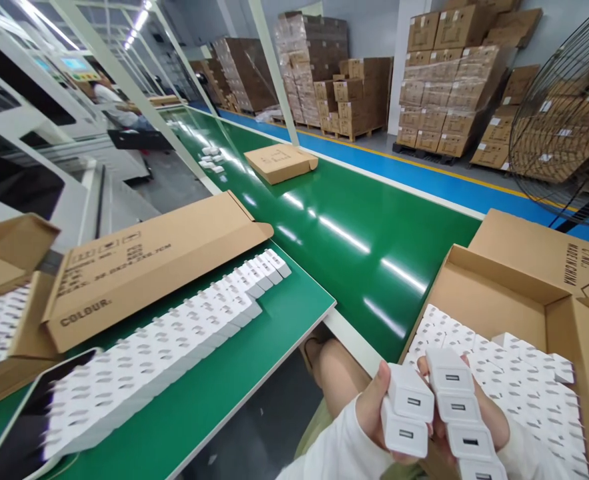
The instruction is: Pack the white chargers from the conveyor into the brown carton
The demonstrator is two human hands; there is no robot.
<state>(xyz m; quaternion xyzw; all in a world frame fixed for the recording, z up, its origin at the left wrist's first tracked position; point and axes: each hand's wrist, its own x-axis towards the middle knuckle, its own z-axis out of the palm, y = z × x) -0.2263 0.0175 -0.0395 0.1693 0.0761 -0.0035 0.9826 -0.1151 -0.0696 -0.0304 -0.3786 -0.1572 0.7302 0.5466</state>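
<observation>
My left hand is closed round two white USB charger plugs, stacked with their port faces towards me. Beside it, my right hand grips a column of several more white USB chargers, their ports also facing me. The two groups sit close together, nearly touching. Just beyond and to the right is an open cardboard carton, partly filled with rows of white chargers, prongs up. Parts of my fingers are hidden behind the chargers.
On the green table at left stand long rows of chargers beside a closed carton. Another open carton is at far left. A green conveyor belt carries a flat box. A fan stands at right.
</observation>
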